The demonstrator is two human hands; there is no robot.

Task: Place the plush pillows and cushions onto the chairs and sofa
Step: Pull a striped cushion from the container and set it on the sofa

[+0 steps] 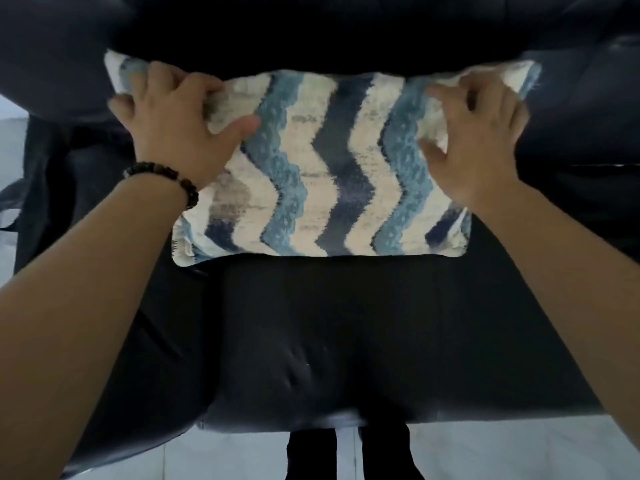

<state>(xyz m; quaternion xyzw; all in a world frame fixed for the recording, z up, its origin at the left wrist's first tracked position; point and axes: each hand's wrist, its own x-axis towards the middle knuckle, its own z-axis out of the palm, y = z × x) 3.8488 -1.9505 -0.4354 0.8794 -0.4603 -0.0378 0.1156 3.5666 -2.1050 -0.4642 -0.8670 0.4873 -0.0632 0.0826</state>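
Directly below us, a plush pillow (322, 168) with wavy stripes in cream, light blue and dark navy stands on the dark seat (329, 341) of a leather chair, leaning back against the chair's backrest (311, 26). Its near edge rests on the seat cushion, and its far edge tucks just under the bulge of the backrest.

Our left hand (176, 123) grips the pillow near its far left corner. The fingers (194, 83) curl over the far edge and dig into the fabric, while the thumb (242, 128) presses on the front face, so the cover is pinched between them. A dark beaded bracelet (166, 178) circles that wrist.

Our right hand (474, 133) holds the pillow near its far right corner in the same way: the fingers (446, 91) bend over the top edge and the thumb (431, 148) lies on the striped face, squeezing the plush between them. The far right corner of the pillow sticks out beyond this hand.

Both bare forearms reach in from the near left and near right. Pale floor tiles (519, 452) show at the near edge of the seat, along with the person's dark trouser legs (346, 455).
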